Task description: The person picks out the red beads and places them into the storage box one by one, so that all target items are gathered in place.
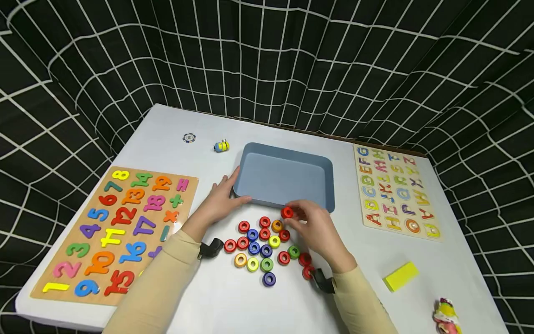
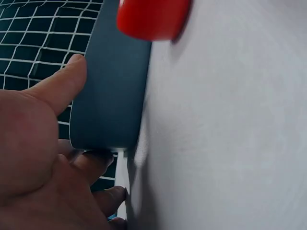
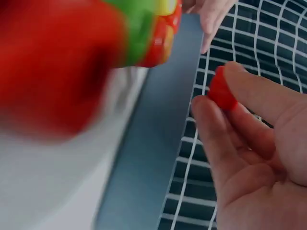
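A blue-grey rectangular tray (image 1: 288, 174) lies beyond a loose group of coloured rings, among them a yellow ring (image 1: 274, 241), a green ring (image 1: 266, 265) and a dark blue ring (image 1: 269, 279). My left hand (image 1: 221, 202) rests at the tray's near left corner, its extended thumb along the front side and its fingers by the left side. Between thumb and fingertips, my right hand (image 1: 314, 227) pinches a red ring (image 1: 287, 212) at the tray's near edge. The right wrist view shows this red ring (image 3: 222, 89) held off the table.
A wooden number board (image 1: 142, 197) lies at left, an alphabet board (image 1: 396, 185) at right. Behind the left hand are a poker chip (image 1: 189, 138) and a small yellow-and-blue toy (image 1: 221, 146). A yellow block (image 1: 401, 276) and a figurine (image 1: 446, 316) lie near right.
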`<state>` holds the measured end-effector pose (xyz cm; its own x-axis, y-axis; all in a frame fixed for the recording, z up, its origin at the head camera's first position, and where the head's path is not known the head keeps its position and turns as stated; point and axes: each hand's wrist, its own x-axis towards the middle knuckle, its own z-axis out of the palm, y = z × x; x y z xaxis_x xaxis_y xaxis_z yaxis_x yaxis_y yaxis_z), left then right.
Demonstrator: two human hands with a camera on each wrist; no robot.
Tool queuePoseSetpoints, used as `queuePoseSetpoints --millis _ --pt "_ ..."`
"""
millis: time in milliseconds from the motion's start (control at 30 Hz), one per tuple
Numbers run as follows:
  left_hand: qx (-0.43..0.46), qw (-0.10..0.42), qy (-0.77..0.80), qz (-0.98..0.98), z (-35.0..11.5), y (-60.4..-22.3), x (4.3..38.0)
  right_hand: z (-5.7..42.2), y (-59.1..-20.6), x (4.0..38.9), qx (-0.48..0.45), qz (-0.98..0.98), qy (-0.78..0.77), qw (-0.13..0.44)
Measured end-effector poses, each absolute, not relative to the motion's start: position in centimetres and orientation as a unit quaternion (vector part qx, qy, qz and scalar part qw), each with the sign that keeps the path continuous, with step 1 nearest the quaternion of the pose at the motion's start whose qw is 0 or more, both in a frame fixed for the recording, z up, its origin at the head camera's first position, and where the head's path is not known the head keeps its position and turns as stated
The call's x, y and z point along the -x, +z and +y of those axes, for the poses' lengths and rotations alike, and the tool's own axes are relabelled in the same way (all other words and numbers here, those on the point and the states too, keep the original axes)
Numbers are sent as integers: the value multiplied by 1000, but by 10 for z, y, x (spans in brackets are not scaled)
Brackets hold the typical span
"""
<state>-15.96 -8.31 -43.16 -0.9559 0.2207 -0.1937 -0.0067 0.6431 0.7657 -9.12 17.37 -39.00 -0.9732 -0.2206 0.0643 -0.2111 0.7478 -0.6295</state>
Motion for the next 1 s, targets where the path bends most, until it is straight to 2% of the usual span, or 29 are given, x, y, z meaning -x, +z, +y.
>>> queuePoseSetpoints --millis 133,433,733,900,1000 --pt "-71 128 412 899 -79 -436 159 154 -383 118 127 936 -329 3" --pt "-81 130 403 902 -70 -439 153 120 -391 160 141 944 -292 61" --pt "-77 131 405 902 -73 -439 156 109 -394 171 142 941 -297 77" --pt "-70 121 411 901 -86 -436 160 116 -377 172 145 938 -312 51" --pt "-75 121 409 901 -86 -435 159 137 -363 157 128 937 -323 30"
